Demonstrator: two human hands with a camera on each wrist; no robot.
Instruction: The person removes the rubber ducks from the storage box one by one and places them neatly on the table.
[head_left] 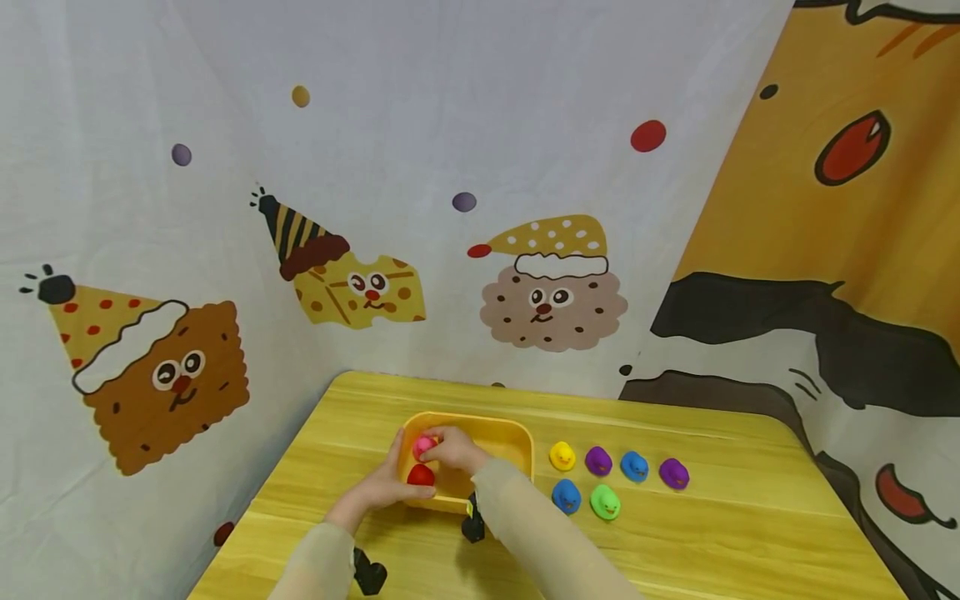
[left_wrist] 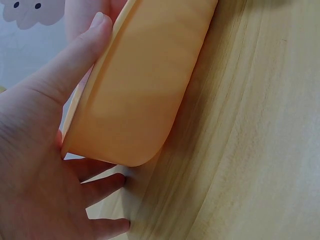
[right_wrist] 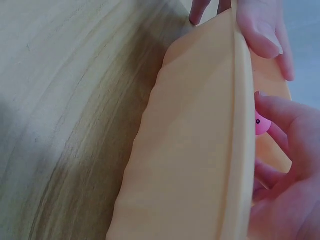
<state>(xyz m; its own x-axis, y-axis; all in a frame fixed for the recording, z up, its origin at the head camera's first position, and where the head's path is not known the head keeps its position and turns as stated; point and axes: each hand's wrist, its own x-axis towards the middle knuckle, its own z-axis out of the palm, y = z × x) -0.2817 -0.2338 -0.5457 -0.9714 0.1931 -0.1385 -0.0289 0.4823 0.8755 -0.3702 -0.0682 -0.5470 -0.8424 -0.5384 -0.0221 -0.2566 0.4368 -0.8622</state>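
A yellow-orange plastic box (head_left: 517,442) stands on the wooden table. My left hand (head_left: 385,483) grips its near left corner, thumb along the front rim and fingers against the left side. Inside the box, toward the left end, my right hand (head_left: 456,450) pinches a pink rubber duck (head_left: 423,447) between thumb and fingers. A red toy (head_left: 421,476) lies in the box just in front of the pink duck, partly covered by my left hand. In the right wrist view, the duck's pink head (right_wrist: 262,123) with a black eye shows beyond the box rim (right_wrist: 242,130).
Right of the box, small rubber ducks stand in two rows: yellow (head_left: 562,456), purple (head_left: 598,461), blue (head_left: 634,466) and another purple (head_left: 674,473) behind, blue (head_left: 567,497) and green (head_left: 605,502) in front. A cartoon-printed cloth (head_left: 420,150) hangs behind the table (head_left: 720,533).
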